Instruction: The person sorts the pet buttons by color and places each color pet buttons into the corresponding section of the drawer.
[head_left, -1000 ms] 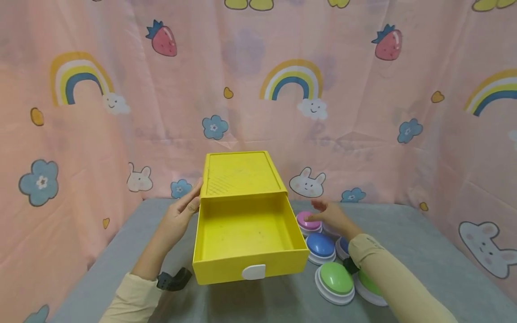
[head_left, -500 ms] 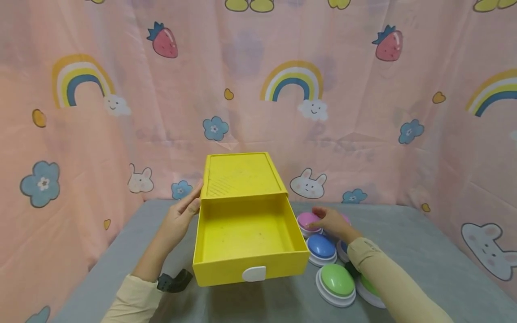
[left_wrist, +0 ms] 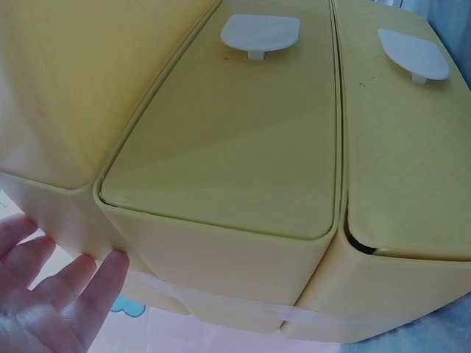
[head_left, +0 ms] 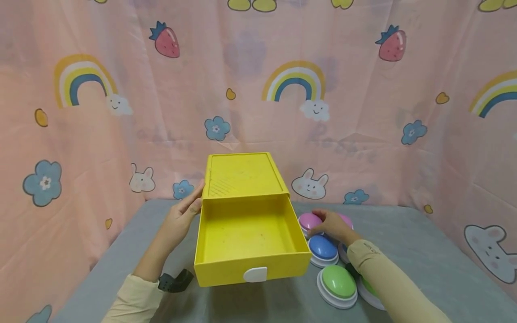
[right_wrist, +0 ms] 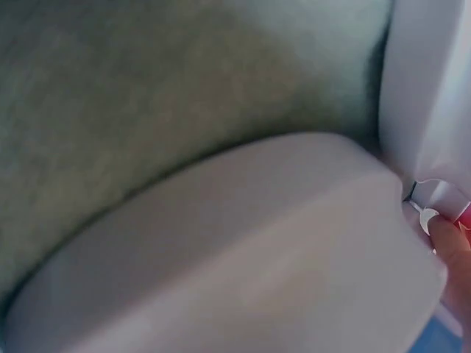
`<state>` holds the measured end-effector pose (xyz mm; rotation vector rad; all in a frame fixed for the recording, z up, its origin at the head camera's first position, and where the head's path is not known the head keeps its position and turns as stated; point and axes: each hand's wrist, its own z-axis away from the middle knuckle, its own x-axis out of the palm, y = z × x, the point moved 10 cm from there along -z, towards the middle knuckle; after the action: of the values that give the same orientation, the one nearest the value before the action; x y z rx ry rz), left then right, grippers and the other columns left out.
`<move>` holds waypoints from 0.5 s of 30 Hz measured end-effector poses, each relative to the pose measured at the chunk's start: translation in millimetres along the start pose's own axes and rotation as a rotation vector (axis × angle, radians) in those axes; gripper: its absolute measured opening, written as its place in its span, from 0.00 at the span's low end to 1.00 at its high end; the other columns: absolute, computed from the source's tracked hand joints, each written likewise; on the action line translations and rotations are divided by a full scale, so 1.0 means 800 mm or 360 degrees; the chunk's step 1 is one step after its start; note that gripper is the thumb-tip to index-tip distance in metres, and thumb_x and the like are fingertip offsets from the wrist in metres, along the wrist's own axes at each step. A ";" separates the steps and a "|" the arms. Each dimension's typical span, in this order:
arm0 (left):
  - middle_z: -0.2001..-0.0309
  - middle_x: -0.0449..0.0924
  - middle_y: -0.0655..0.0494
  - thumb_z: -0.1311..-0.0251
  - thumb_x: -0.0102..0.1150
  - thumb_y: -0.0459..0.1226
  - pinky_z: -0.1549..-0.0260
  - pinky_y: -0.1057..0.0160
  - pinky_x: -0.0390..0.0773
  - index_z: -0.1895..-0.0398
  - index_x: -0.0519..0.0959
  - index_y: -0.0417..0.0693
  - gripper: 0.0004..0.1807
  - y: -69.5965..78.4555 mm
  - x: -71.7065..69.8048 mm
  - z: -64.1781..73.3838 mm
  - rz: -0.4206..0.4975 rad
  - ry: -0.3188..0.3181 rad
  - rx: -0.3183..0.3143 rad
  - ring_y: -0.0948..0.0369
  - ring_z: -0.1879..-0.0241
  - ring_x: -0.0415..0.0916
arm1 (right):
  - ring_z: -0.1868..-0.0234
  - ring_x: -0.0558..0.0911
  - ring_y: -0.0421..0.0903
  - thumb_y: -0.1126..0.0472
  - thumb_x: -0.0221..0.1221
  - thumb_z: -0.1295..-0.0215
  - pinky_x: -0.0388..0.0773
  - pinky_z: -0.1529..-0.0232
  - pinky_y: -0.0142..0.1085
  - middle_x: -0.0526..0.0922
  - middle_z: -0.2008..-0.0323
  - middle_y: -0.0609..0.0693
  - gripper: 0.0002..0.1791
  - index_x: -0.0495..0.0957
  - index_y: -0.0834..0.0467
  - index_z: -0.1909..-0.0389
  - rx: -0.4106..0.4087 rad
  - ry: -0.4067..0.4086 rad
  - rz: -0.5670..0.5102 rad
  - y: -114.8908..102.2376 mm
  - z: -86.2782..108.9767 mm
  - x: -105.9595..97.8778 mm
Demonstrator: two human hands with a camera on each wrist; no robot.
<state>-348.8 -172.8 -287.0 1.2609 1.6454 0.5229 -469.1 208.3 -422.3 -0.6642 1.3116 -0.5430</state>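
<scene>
Six domed buttons crowd the right of centre in my head view, glossy plastic caps on round white bases: a pink button (head_left: 310, 220), a second pink one (head_left: 346, 220) partly hidden, a blue pair (head_left: 323, 247), a green pair (head_left: 338, 281). Mid-frame I see the yellow cabinet (head_left: 244, 175), smooth boxy plastic with fine hatching on its top, and its deep drawer (head_left: 226, 273) drawn out, fronted by a rounded white handle (head_left: 255, 274). Under them spreads a matte grey table (head_left: 416, 260); creased pink cloth (head_left: 266, 130) hangs behind. On my left, the left hand (head_left: 179, 220) has its fingers extended, touching the cabinet's side; the left wrist view shows them spread apart. The right hand (head_left: 333, 224), right of the drawer, pinches the pink button between thumb and fingers. That button lies just beside the drawer's right wall in the frame, well apart from the left hand.
</scene>
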 end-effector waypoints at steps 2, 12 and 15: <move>0.20 0.46 0.53 0.21 0.39 0.45 0.35 0.43 0.71 0.21 0.53 0.58 0.28 0.000 0.000 0.000 0.0003 0.0001 0.0002 0.49 0.22 0.51 | 0.37 0.74 0.63 0.52 0.75 0.48 0.72 0.34 0.59 0.70 0.31 0.65 0.49 0.64 0.62 0.27 0.0003 0.0017 0.0007 0.000 -0.001 0.000; 0.20 0.47 0.55 0.21 0.38 0.42 0.36 0.47 0.71 0.21 0.54 0.57 0.27 0.002 0.001 -0.001 0.0023 0.0004 0.0037 0.48 0.22 0.51 | 0.39 0.75 0.64 0.51 0.71 0.42 0.75 0.37 0.57 0.73 0.34 0.67 0.43 0.66 0.65 0.30 -0.0156 0.0086 0.0036 -0.027 0.007 -0.022; 0.20 0.47 0.53 0.20 0.38 0.42 0.36 0.46 0.72 0.21 0.54 0.55 0.28 0.003 -0.001 -0.001 0.0020 0.0011 0.0040 0.47 0.23 0.52 | 0.37 0.74 0.64 0.49 0.71 0.43 0.75 0.36 0.56 0.72 0.33 0.66 0.44 0.66 0.64 0.29 -0.0190 0.0102 0.0013 -0.038 0.012 -0.031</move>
<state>-348.6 -172.3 -284.4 1.2899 1.6552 0.5161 -464.4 205.7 -382.1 -0.7441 1.4144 -0.4853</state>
